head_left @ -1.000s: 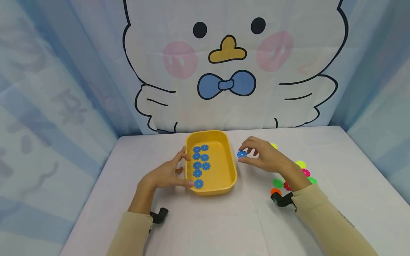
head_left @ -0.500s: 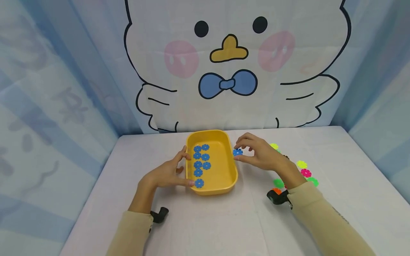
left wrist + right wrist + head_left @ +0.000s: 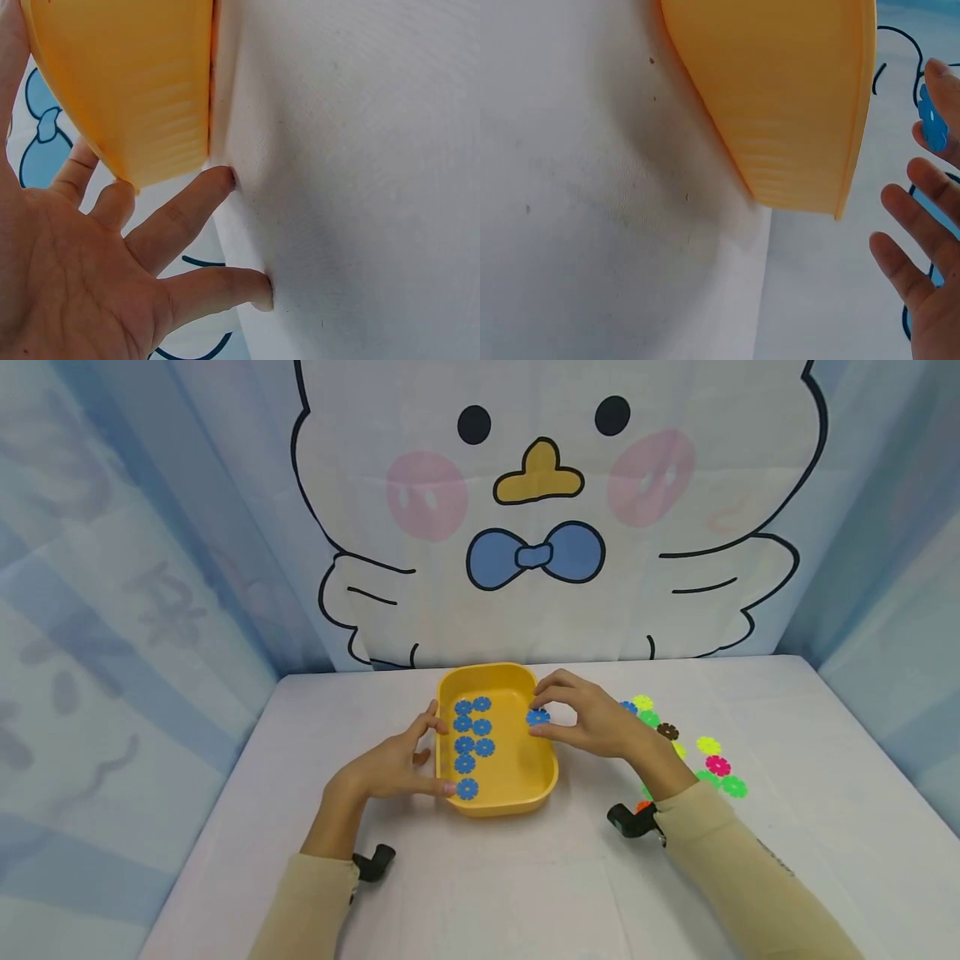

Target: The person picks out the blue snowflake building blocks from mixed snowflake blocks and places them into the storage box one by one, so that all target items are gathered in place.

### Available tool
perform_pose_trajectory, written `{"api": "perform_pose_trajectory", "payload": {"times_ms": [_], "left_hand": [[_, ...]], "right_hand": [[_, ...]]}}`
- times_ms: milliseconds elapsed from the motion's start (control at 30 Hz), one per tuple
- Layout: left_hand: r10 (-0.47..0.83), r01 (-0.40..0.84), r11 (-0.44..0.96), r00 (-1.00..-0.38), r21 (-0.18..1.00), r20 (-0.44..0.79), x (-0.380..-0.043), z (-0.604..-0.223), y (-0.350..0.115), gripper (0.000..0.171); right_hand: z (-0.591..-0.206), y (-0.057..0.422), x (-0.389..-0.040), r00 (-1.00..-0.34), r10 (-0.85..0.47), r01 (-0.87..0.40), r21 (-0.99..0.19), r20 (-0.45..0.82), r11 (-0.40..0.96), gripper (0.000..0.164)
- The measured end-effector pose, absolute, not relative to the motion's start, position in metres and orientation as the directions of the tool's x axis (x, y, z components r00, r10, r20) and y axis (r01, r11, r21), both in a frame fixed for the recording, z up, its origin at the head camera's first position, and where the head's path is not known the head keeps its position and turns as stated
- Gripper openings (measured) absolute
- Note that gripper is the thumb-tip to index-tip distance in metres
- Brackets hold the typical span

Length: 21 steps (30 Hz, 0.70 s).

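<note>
My left hand [image 3: 388, 768] holds the left side of a yellow plastic tray [image 3: 521, 768], thumb and forefinger over its rim. In the left wrist view two other fingertips rest on the table beside the tray wall [image 3: 135, 82]. Several blue flower-shaped discs [image 3: 465, 764] lie inside the tray in two columns along its left half. My right hand [image 3: 592, 720] pinches another blue flower-shaped disc [image 3: 537, 717] between thumb and fingertips, over the tray's right rim. In the right wrist view that disc [image 3: 932, 120] is seen edge-on, above rim height, the other fingers spread.
Right of the tray, partly behind my right forearm, lie loose flower discs: yellow [image 3: 708, 745], pink [image 3: 717, 766], green [image 3: 734, 787], brown [image 3: 667, 732] and a blue one [image 3: 628, 707]. A printed curtain [image 3: 540, 610] hangs behind the white-covered table [image 3: 510, 885].
My right hand has moved left with its blue disc, from the table beside the tray to over the right rim. The left hand and tray have stayed in place.
</note>
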State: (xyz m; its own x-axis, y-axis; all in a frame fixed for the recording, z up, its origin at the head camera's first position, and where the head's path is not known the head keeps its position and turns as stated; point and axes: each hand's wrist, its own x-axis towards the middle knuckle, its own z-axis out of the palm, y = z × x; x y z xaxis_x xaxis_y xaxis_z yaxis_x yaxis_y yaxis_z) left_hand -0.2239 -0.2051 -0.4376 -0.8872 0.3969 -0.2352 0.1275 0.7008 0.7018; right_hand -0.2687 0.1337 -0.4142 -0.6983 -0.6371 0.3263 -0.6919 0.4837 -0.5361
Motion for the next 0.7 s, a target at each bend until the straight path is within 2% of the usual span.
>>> {"api": "perform_pose_trajectory", "payload": {"times_ms": [300,700], "left_hand": [[0.403,0.145,0.705,-0.887,0.694,-0.225,-0.226,-0.437,-0.209,0.085],[0.400,0.135,0.716,-0.883,0.685,-0.244,-0.228,-0.437,-0.206,0.086]], "right_hand": [[-0.411,0.114,-0.271,-0.684,-0.652,-0.702,-0.536,0.325,0.469,0.031],[-0.420,0.094,-0.276,-0.701,-0.670,-0.665,-0.563,0.245,0.490,0.033]]}}
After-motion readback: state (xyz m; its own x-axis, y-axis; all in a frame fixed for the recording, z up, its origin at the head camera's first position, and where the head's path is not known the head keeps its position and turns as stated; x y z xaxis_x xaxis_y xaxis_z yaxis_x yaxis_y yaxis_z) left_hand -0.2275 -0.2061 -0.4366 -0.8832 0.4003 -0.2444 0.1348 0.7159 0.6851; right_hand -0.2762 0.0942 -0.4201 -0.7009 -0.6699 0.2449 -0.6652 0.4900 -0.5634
